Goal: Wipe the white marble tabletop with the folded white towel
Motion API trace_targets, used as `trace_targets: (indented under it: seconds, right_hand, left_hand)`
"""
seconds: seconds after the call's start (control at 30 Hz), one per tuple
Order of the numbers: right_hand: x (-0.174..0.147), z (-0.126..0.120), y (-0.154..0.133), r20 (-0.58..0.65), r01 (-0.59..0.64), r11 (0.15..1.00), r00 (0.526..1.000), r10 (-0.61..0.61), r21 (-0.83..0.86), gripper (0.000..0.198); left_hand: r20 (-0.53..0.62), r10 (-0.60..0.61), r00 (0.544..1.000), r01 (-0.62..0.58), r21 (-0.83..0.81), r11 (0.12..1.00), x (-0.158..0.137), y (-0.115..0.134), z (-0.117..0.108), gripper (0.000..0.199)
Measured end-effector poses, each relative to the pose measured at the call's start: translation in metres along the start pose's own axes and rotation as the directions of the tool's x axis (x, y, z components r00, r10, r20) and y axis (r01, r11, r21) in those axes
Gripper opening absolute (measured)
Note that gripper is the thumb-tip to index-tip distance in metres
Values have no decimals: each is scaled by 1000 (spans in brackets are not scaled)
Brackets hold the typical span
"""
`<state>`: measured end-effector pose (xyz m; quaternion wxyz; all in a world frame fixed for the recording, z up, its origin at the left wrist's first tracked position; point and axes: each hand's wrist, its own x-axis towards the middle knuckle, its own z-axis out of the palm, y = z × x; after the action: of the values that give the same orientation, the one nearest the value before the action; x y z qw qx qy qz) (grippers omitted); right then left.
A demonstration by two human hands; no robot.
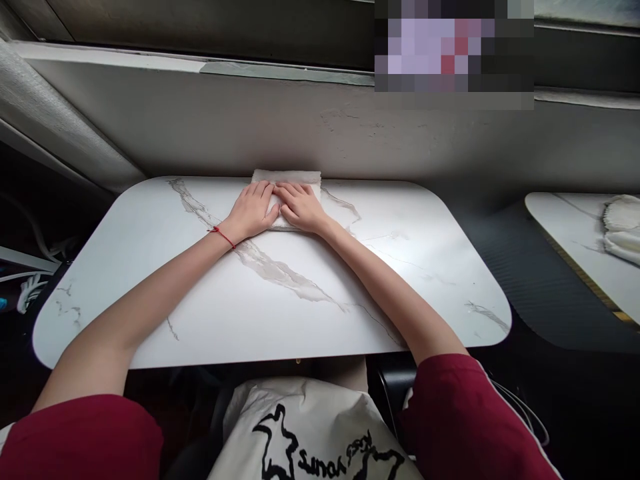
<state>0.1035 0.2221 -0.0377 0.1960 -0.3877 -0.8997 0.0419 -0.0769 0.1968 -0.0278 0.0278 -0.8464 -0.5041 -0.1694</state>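
Both of my hands lie palm down on a folded white cloth [287,177] near the back edge of a white marbled table [150,247]. My left hand [251,212], with a thin red string around its wrist, rests on the cloth's left part, fingers stretched forward. Beside it, my right hand [303,209] lies flat on the right part, its fingers angled inward. The fingertips of the two hands almost meet in the middle; whether they touch I cannot tell. Much of the cloth is hidden beneath them, and its far edge reaches the table's back edge.
A grey wall [225,120] runs right behind the table. At the right, a second marbled table [565,220] carries a crumpled white cloth [623,227]. White cables [31,292] hang at the far left. A white printed fabric [320,427] covers my lap.
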Motion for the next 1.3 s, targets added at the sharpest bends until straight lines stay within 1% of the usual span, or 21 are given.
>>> trace_targets:
  seconds: [0.1, 0.23, 0.33, 0.4, 0.57, 0.63, 0.73, 0.87, 0.97, 1.1, 1.23, 1.3]
  right_hand:
    - [-22, -4, -17, 38, 61, 998, 997, -60, -21, 57]
    - [-62, -8, -50, 53, 161, 987, 986, -160, -26, 57]
    - [-92, -9, -80, 34, 212, 977, 977, -211, -11, 56]
    - [-109, -10, -99, 7, 229, 973, 973, -229, 10, 54]
    - [-136, -12, -136, -38, 251, 966, 968, -249, 63, 53]
    - [-141, -11, -148, -53, 271, 960, 962, -267, 75, 52]
    - [-142, -8, -163, -69, 295, 951, 955, -289, 95, 51]
    - [-136, -5, -176, -68, 323, 939, 946, -317, 118, 50]
    - [-123, -1, -178, -56, 329, 936, 944, -324, 126, 49]
    - [-88, 12, -170, -32, 335, 935, 942, -333, 114, 50]
    - [-41, 30, -149, -11, 348, 933, 937, -349, 87, 52]
    - [-17, 36, -136, -5, 348, 933, 937, -349, 89, 52]
  left_hand:
    - [-8, 1, 1000, -1, 4, 1000, -30, 16, -8, 53]
    - [-3, 20, 1000, -19, 45, 999, -87, 44, -24, 58]
    - [-2, 39, 999, -38, 108, 993, -129, 62, -36, 60]
    - [-3, 58, 998, -57, 159, 986, -151, 70, -43, 60]
    - [1, 137, 991, -133, 258, 957, -190, 84, -64, 57]
    - [2, 129, 992, -124, 284, 951, -202, 87, -72, 55]
    - [-15, 72, 997, -64, 305, 950, -217, 93, -79, 53]
    - [-45, -5, 999, 19, 297, 955, -229, 96, -80, 50]
    - [-56, -46, 997, 60, 266, 962, -227, 88, -74, 52]
    - [-70, -101, 992, 113, 202, 973, -211, 57, -63, 54]
    - [-11, -174, 985, 173, 154, 973, -182, 19, -59, 57]
    - [11, -203, 979, 199, 158, 967, -164, 2, -58, 58]
